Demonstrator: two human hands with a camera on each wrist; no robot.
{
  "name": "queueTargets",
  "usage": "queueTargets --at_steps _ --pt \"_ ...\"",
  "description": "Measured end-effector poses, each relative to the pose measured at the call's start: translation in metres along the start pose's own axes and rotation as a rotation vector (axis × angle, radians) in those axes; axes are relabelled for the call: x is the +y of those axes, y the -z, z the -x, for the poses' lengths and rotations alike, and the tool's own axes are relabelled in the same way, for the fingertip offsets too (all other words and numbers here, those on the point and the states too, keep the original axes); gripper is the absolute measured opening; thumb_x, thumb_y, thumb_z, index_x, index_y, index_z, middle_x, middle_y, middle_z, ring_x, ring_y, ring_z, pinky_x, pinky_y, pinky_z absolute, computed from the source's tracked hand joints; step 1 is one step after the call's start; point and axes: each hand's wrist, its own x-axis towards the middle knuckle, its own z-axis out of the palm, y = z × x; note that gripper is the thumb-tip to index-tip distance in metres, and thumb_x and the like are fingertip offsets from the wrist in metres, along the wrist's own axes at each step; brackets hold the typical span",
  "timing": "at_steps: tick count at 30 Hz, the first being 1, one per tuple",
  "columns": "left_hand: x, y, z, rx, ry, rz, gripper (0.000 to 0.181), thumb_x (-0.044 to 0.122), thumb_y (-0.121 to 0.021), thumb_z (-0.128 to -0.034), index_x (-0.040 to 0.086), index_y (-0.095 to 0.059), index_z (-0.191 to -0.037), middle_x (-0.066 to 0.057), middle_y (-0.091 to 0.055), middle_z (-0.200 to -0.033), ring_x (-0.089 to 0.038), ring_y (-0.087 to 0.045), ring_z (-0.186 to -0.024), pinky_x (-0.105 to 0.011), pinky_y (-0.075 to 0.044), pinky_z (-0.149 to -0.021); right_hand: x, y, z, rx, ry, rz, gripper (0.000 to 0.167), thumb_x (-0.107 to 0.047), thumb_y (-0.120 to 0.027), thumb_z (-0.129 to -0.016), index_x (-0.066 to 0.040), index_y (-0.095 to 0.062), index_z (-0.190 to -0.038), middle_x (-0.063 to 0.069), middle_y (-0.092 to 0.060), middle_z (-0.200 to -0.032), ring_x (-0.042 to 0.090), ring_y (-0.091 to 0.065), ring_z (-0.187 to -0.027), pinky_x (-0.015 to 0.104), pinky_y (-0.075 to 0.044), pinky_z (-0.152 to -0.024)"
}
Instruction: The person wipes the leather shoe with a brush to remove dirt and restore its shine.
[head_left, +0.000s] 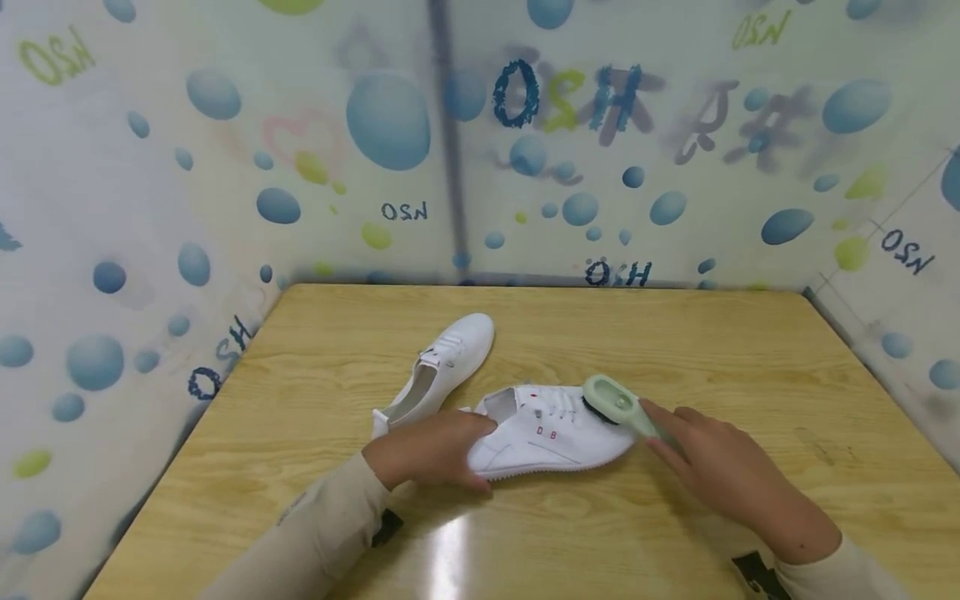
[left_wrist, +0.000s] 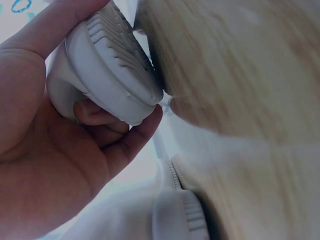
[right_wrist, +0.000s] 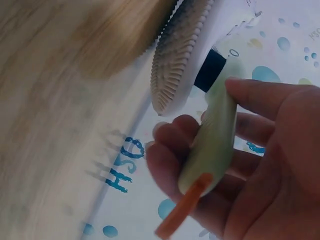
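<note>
A white lace-up shoe [head_left: 517, 446] with small red marks on its side is tilted over the wooden table, toe to the right. My left hand [head_left: 442, 450] grips it by the heel; the left wrist view shows fingers curled inside the heel opening and the ridged sole [left_wrist: 120, 45]. In my right hand [head_left: 720, 467] is a pale green shoe brush [head_left: 617, 402], held by its handle. Its dark bristles [right_wrist: 210, 70] press on the toe part of the shoe. An orange strap [right_wrist: 185, 207] hangs from the handle's end.
A second white shoe [head_left: 457, 354] rests on the wooden table [head_left: 675, 342] just behind and left of the held one, its toe pointing away. Walls [head_left: 480, 192] with blue and green spots and lettering stand behind the table and on both sides.
</note>
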Motion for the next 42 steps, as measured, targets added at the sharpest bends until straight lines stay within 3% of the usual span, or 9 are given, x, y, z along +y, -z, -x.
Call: queueTargets --at_steps 10,19,24,26,33,38,42 --pt "-0.001 -0.002 0.0 0.009 -0.01 0.012 0.039 0.036 -0.089 -0.0696 0.019 -0.058 -0.087 0.014 -0.051 -0.076 -0.005 -0.049 -0.075 -0.023 -0.044 -0.071 -0.002 0.005 -0.009 -0.081 -0.002 -0.015 0.049 -0.029 -0.064 -0.098 -0.01 -0.055 -0.142 0.017 -0.07 -0.111 0.031 -0.069 -0.096 0.05 -0.055 -0.079" --pt "-0.002 -0.003 -0.002 0.016 -0.017 0.015 0.04 0.035 -0.089 -0.0689 0.019 -0.058 -0.089 0.013 -0.052 -0.077 -0.005 -0.05 -0.076 -0.023 -0.044 -0.072 0.008 0.013 -0.002 -0.115 -0.026 -0.025 0.048 -0.029 -0.067 -0.095 -0.01 -0.059 -0.139 0.011 -0.071 -0.113 0.019 -0.066 -0.089 0.042 -0.053 -0.069" --pt "-0.001 -0.003 -0.002 0.015 -0.021 0.001 0.039 0.035 -0.089 -0.0694 0.019 -0.058 -0.088 0.014 -0.052 -0.077 -0.005 -0.049 -0.076 -0.023 -0.044 -0.072 0.007 0.013 -0.004 -0.161 -0.003 -0.082 0.047 -0.031 -0.066 -0.096 -0.013 -0.059 -0.139 0.014 -0.069 -0.124 0.029 -0.068 -0.106 0.051 -0.054 -0.083" --pt "-0.001 -0.004 -0.002 0.015 -0.02 0.002 0.038 0.035 -0.089 -0.0692 0.019 -0.058 -0.086 0.014 -0.051 -0.076 -0.005 -0.049 -0.076 -0.023 -0.043 -0.071 0.003 0.009 -0.005 -0.141 0.01 -0.072 0.048 -0.032 -0.065 -0.097 -0.013 -0.058 -0.14 0.016 -0.069 -0.125 0.035 -0.066 -0.113 0.054 -0.053 -0.089" --pt "0.001 -0.003 -0.001 0.02 -0.011 0.007 0.037 0.033 -0.089 -0.0691 0.019 -0.06 -0.086 0.014 -0.051 -0.076 -0.005 -0.049 -0.075 -0.023 -0.043 -0.071 -0.003 0.003 -0.008 -0.031 0.022 0.003 0.049 -0.029 -0.065 -0.097 -0.006 -0.056 -0.14 0.017 -0.072 -0.111 0.033 -0.07 -0.097 0.05 -0.056 -0.078" --pt "0.002 -0.003 -0.001 0.023 -0.013 0.007 0.036 0.033 -0.089 -0.0688 0.019 -0.059 -0.085 0.014 -0.051 -0.075 -0.005 -0.049 -0.075 -0.023 -0.043 -0.07 0.005 0.009 -0.005 -0.079 -0.013 -0.027 0.049 -0.028 -0.065 -0.097 -0.006 -0.057 -0.14 0.01 -0.073 -0.106 0.021 -0.068 -0.087 0.043 -0.054 -0.069" --pt "0.001 -0.004 -0.001 0.021 -0.014 0.0 0.037 0.034 -0.089 -0.0687 0.019 -0.06 -0.086 0.014 -0.051 -0.075 -0.005 -0.049 -0.075 -0.023 -0.043 -0.07 0.009 0.013 -0.003 -0.174 -0.034 -0.083 0.05 -0.029 -0.067 -0.095 -0.009 -0.057 -0.14 0.012 -0.071 -0.116 0.018 -0.066 -0.092 0.042 -0.053 -0.071"
